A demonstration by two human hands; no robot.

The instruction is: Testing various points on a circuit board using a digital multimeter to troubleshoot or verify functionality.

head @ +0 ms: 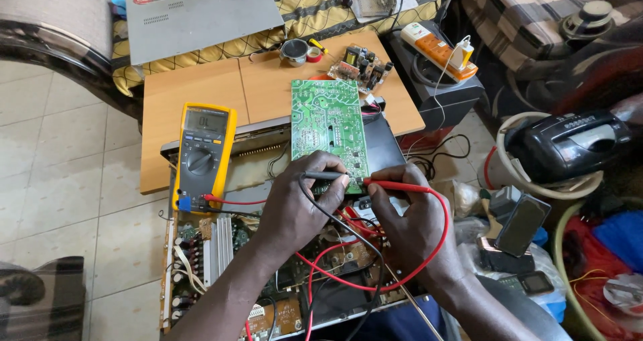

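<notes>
Left hand (pixel 295 204) pinches the black probe (pixel 325 176), a slim matte rod, fingers pressed together round it, tip on the lower edge of the green circuit board (pixel 328 123). Right hand (pixel 402 217) pinches the red probe (pixel 395 185) the same way, tip meeting the board just beside the black one. Board is a flat glossy rectangle, solder side up, lying across the open amplifier chassis (pixel 221 247): sheet-metal box, finned heatsink, tangled wires inside. Red lead (pixel 439 237) loops round the right hand; black lead (pixel 335 224) runs under the left. Both end at the yellow multimeter (pixel 203 155), a chunky rubber-edged block with round dial, lying on the chassis's left edge. Wooden surface (pixel 194 93) behind, smooth laminate.
</notes>
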